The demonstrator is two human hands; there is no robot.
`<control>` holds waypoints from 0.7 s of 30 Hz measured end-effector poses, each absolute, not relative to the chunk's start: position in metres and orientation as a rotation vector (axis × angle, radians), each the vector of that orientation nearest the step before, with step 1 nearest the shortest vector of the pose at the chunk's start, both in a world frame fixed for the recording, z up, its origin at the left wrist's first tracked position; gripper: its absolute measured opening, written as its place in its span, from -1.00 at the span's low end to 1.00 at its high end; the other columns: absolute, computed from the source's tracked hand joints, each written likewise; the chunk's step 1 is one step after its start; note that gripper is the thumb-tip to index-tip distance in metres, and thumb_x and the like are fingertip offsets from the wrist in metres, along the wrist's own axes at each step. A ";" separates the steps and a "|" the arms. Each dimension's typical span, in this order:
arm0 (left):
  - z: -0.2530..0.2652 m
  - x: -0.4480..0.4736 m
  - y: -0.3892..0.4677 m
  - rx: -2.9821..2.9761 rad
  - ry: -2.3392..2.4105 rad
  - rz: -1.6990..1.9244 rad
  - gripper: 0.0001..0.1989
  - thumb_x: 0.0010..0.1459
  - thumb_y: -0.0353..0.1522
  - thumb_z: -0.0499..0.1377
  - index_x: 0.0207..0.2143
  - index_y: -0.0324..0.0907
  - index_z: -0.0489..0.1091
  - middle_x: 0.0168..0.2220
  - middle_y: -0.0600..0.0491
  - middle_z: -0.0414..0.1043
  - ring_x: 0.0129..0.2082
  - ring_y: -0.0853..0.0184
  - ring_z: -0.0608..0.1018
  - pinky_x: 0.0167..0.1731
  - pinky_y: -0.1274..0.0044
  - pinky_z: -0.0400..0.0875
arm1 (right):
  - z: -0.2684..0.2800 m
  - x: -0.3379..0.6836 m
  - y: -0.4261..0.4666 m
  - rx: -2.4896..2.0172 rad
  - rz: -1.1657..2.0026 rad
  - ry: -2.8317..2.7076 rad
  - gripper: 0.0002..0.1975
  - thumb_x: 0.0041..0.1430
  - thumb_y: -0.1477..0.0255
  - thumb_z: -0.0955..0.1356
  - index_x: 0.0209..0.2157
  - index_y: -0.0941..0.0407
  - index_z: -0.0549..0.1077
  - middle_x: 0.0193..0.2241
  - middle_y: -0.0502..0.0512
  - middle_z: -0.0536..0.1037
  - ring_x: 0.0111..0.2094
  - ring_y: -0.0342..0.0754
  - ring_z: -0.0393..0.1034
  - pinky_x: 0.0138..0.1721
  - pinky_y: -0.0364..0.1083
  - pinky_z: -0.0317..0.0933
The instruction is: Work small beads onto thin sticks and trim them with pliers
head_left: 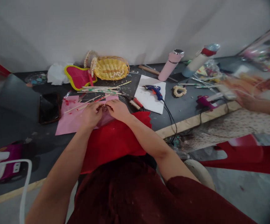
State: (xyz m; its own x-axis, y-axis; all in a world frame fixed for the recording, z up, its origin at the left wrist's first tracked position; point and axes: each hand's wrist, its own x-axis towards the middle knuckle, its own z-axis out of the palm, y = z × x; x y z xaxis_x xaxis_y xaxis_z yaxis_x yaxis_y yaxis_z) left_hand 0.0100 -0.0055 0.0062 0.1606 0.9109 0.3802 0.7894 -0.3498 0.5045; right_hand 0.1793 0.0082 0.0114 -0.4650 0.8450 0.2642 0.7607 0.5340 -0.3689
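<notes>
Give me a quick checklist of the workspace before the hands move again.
1. Both hands on the work: left hand and right hand meet over the pink sheet: ok.
2. What the fingers pinch: too small, cannot tell.
3. Red fabric lies under the wrists, overhanging the table edge: ok.
4. Blue glue gun rests on white paper, apart from the hands: ok.
5. Phone off the pink sheet: ok.

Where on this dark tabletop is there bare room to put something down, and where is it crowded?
Bare: the table left of the phone, and the strip between the white sheet and the wooden edge, crossed only by the glue gun cord. Crowded: sticks and basket beyond both hands.
</notes>
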 end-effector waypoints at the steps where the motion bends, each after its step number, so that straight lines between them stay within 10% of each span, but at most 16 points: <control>1: 0.007 0.010 -0.005 2.248 1.671 0.941 -0.77 0.13 -0.43 0.07 -0.24 -0.12 0.50 -0.22 0.00 0.58 -0.16 0.22 0.55 -0.10 0.40 0.42 | 0.010 0.180 0.009 -1.294 0.272 -2.359 -0.71 0.35 0.43 0.16 -0.08 0.11 0.46 -0.13 0.12 0.53 -0.05 -0.03 0.34 0.04 -0.05 0.17; 21: 0.005 0.009 -0.005 2.290 1.694 0.795 -0.74 0.14 -0.39 0.06 -0.21 -0.12 0.53 -0.20 0.01 0.58 -0.16 0.20 0.57 -0.15 0.40 0.44 | 0.005 0.181 0.012 -1.265 0.289 -2.415 -0.75 0.30 0.49 0.19 -0.15 0.15 0.47 -0.19 0.12 0.56 -0.13 -0.04 0.39 -0.04 -0.06 0.19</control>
State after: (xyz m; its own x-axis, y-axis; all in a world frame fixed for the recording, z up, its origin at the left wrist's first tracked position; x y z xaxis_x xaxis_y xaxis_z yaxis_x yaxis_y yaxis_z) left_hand 0.0088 -0.0046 0.0051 0.2061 0.9290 0.3073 0.8302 -0.3322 0.4476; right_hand 0.1811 0.0120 0.0053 -0.5123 0.8218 0.2493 0.7396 0.5698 -0.3582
